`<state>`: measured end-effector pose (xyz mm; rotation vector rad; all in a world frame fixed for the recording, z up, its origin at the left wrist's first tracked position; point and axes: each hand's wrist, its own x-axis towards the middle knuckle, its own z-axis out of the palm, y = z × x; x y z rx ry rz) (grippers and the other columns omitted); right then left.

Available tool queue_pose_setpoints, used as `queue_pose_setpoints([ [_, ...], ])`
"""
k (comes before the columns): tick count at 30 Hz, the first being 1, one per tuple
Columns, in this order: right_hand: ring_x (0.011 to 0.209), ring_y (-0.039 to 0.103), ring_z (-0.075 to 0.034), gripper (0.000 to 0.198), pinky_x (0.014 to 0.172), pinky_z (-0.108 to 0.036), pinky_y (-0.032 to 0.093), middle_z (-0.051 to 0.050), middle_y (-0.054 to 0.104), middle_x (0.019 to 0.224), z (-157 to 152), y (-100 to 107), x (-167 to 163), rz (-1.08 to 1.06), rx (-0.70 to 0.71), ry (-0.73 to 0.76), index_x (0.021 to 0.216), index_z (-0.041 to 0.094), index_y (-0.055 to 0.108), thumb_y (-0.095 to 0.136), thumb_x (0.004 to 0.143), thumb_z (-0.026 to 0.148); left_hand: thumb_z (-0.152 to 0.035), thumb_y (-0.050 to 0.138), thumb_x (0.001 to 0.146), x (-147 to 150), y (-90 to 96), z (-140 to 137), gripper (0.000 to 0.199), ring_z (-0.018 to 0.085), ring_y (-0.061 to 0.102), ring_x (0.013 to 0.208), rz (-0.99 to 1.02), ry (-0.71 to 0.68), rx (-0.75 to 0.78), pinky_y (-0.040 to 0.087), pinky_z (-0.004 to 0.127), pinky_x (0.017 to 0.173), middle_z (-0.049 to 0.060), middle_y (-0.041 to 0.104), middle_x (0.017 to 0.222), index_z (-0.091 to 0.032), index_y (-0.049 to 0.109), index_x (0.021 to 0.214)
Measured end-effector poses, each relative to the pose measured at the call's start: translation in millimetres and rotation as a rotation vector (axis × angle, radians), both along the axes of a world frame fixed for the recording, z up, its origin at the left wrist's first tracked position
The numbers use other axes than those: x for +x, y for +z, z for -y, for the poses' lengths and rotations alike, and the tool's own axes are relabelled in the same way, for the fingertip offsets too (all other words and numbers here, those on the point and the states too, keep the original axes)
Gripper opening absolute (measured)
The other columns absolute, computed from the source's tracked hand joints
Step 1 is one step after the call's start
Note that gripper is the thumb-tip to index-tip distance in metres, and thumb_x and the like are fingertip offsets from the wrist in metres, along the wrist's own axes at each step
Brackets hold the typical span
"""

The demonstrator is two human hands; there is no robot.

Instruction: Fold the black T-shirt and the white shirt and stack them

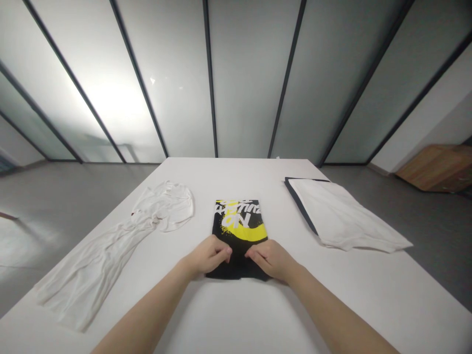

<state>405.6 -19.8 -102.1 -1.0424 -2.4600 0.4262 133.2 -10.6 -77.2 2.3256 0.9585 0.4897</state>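
Observation:
A black T-shirt [239, 226] with white lettering and a yellow print lies folded into a narrow rectangle in the middle of the table. My left hand [211, 254] is closed at its near left side, thumb on top and the other fingers curled. Opposite it, my right hand [271, 258] is closed in the same way at the near right side. Both hands rest low, and the cloth's near edge shows between and just below them. The fingertips underneath are hidden.
A crumpled white garment [165, 204] stretches along the left of the white table [236, 177]. On the right, a flat white garment [335, 211] lies over a dark one [303, 209]. Frosted glass panels [250, 73] stand behind the table; a wooden cabinet [438, 167] is at far right.

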Motion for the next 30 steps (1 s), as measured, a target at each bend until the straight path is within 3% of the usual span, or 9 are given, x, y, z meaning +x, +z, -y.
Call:
queue_pose_setpoints([
  [3,0.108,0.073,-0.023,0.041,0.097,-0.038,0.056,-0.009,0.079,0.121,-7,-6,-2,-0.106,0.062,-0.077,0.126,0.022,0.075,0.038,0.111,0.032,-0.036,0.035,0.109,10,-10.8,-1,0.043,0.021,0.070,0.087,0.072,0.270,0.196,0.054,0.034,0.085,0.007,0.076,0.090,-0.021,0.075,0.100],
  [6,0.126,0.064,-0.028,0.038,0.109,-0.046,0.050,-0.013,0.070,0.139,-12,-8,-7,-0.047,0.127,-0.126,0.136,0.019,0.070,0.048,0.106,0.026,-0.030,0.054,0.101,19,-17.9,-2,0.034,0.029,0.063,0.124,-0.053,0.258,0.366,0.049,0.045,0.107,0.012,0.071,0.133,-0.021,0.067,0.131],
  [8,0.117,0.066,-0.027,0.030,0.104,-0.044,0.051,-0.011,0.074,0.127,-12,-6,-10,0.047,0.100,-0.084,0.122,0.021,0.077,0.054,0.102,0.024,-0.033,0.060,0.098,23,-16.0,0,0.031,0.030,0.064,0.123,-0.172,0.163,0.353,0.050,0.045,0.105,0.012,0.072,0.131,-0.021,0.070,0.125],
  [10,0.095,0.068,-0.022,0.023,0.088,-0.036,0.053,-0.007,0.077,0.101,-8,-3,-13,0.127,0.057,-0.021,0.098,0.022,0.080,0.057,0.101,0.024,-0.038,0.057,0.101,27,-10.5,2,0.024,0.028,0.071,0.101,-0.286,0.108,0.272,0.054,0.040,0.091,0.010,0.077,0.106,-0.022,0.075,0.101],
  [14,0.072,0.061,-0.017,0.031,0.070,-0.030,0.047,-0.004,0.069,0.078,-1,-2,-18,0.140,0.092,0.033,0.078,0.021,0.073,0.054,0.102,0.024,-0.040,0.040,0.108,42,-7.1,6,0.046,0.026,0.070,0.077,-0.385,0.147,0.220,0.054,0.039,0.078,0.009,0.072,0.079,-0.021,0.070,0.078],
  [18,0.101,0.065,-0.025,0.019,0.093,-0.040,0.051,-0.011,0.074,0.105,-2,-10,-23,0.042,0.167,-0.100,0.100,0.019,0.072,0.054,0.101,0.026,-0.026,0.041,0.106,53,-29.0,5,0.031,0.029,0.067,0.118,-0.267,0.261,0.395,0.049,0.044,0.105,0.014,0.074,0.123,-0.019,0.070,0.114],
  [22,0.142,0.051,-0.031,0.041,0.118,-0.052,0.040,-0.019,0.058,0.152,-4,-19,-25,0.080,0.140,-0.201,0.140,0.015,0.060,0.054,0.102,0.027,-0.031,0.046,0.104,49,-55.7,1,0.054,0.032,0.043,0.152,-0.314,0.268,0.422,0.033,0.053,0.124,0.013,0.049,0.164,-0.020,0.047,0.157],
  [28,0.123,0.064,-0.028,0.032,0.111,-0.047,0.049,-0.013,0.071,0.133,-4,-15,-23,0.086,0.076,-0.222,0.119,0.018,0.071,0.048,0.098,0.015,-0.034,0.047,0.103,51,-54.1,14,0.055,0.033,0.047,0.149,-0.297,0.273,0.380,0.038,0.054,0.122,0.013,0.053,0.161,-0.023,0.049,0.157],
  [30,0.134,0.058,-0.030,0.034,0.116,-0.050,0.045,-0.014,0.068,0.141,-3,-15,-25,0.057,0.116,-0.251,0.125,0.017,0.071,0.046,0.101,0.019,-0.032,0.044,0.105,55,-49.7,16,0.052,0.031,0.051,0.146,-0.259,0.321,0.381,0.040,0.051,0.121,0.014,0.056,0.157,-0.021,0.051,0.155],
])
